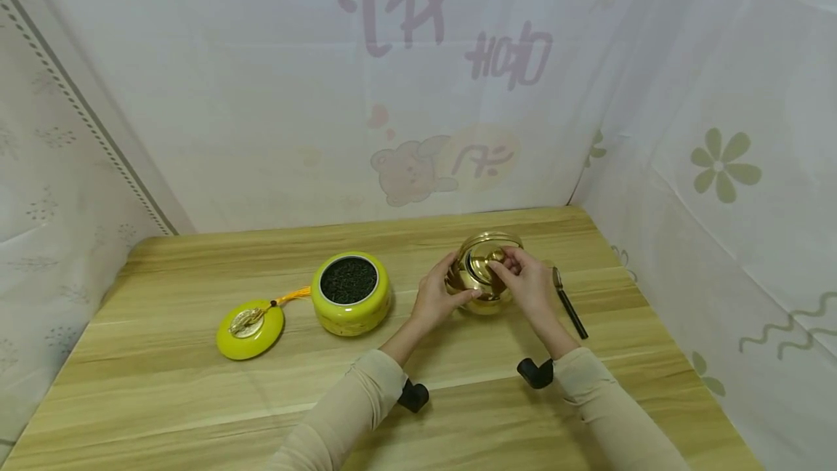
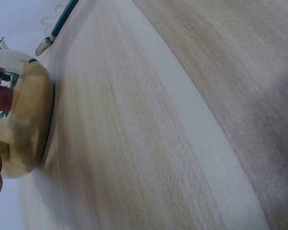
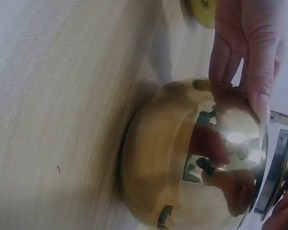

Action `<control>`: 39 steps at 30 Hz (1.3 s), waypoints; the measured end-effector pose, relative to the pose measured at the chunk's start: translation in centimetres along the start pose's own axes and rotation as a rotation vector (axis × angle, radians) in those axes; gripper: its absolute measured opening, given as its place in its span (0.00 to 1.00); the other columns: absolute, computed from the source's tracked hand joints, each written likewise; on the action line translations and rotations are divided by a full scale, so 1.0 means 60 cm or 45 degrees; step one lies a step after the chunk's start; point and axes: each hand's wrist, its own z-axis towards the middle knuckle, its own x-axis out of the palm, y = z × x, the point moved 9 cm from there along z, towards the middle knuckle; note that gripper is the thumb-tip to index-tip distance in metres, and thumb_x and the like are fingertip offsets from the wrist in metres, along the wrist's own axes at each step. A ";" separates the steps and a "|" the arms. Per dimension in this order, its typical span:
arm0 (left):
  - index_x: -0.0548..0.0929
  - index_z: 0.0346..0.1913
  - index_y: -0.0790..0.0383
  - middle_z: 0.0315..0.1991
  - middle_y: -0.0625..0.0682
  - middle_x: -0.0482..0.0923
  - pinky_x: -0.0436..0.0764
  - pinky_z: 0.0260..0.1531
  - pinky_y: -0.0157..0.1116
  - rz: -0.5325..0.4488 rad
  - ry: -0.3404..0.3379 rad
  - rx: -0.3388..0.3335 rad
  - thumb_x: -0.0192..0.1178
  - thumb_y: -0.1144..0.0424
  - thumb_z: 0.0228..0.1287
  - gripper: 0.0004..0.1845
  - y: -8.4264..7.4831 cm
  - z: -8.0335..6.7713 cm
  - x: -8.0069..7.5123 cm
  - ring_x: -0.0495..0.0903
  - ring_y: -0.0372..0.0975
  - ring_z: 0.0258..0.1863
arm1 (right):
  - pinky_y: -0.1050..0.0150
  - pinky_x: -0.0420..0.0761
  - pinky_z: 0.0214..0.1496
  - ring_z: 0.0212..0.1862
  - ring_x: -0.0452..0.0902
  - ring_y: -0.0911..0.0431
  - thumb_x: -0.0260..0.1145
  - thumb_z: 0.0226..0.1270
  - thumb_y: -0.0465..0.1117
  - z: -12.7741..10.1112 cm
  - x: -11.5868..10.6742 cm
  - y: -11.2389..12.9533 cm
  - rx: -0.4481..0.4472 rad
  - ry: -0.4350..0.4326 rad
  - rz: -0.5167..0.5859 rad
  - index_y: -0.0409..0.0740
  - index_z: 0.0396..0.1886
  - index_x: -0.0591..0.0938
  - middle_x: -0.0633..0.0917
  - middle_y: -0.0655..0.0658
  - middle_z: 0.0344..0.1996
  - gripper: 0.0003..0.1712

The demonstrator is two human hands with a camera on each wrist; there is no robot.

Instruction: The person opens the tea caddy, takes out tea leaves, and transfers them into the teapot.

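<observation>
A shiny brass-coloured teapot [image 1: 468, 280] with an upright loop handle [image 1: 487, 236] stands on the table at the right. My left hand [image 1: 434, 298] grips its near left side, thumb on the front and fingers round the side. With thumb and fingers, my right hand [image 1: 531, 288] pinches the round knob of the teapot's lid [image 3: 274, 177]. In the right wrist view a gap shows between that lid and the pot's rim, with the lid raised off the opening. Only part of the pot [image 2: 31, 115] appears at the left wrist view's edge.
Left of the teapot is a yellow jar [image 1: 349, 317] filled with dark tea leaves [image 1: 349, 280]. Its yellow lid [image 1: 264, 336], with an orange tassel [image 1: 294, 295], lies further left. A black-handled scoop [image 1: 573, 313] lies right of the pot. Printed cloth [image 1: 294, 93] hangs behind.
</observation>
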 end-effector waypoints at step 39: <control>0.64 0.69 0.59 0.66 0.54 0.67 0.67 0.65 0.43 -0.011 -0.004 0.029 0.72 0.56 0.50 0.43 -0.004 -0.004 -0.002 0.66 0.46 0.66 | 0.74 0.71 0.18 0.18 0.72 0.59 0.70 0.57 0.36 0.010 0.023 0.000 -0.018 0.052 -0.148 0.28 0.41 0.83 0.83 0.41 0.22 0.15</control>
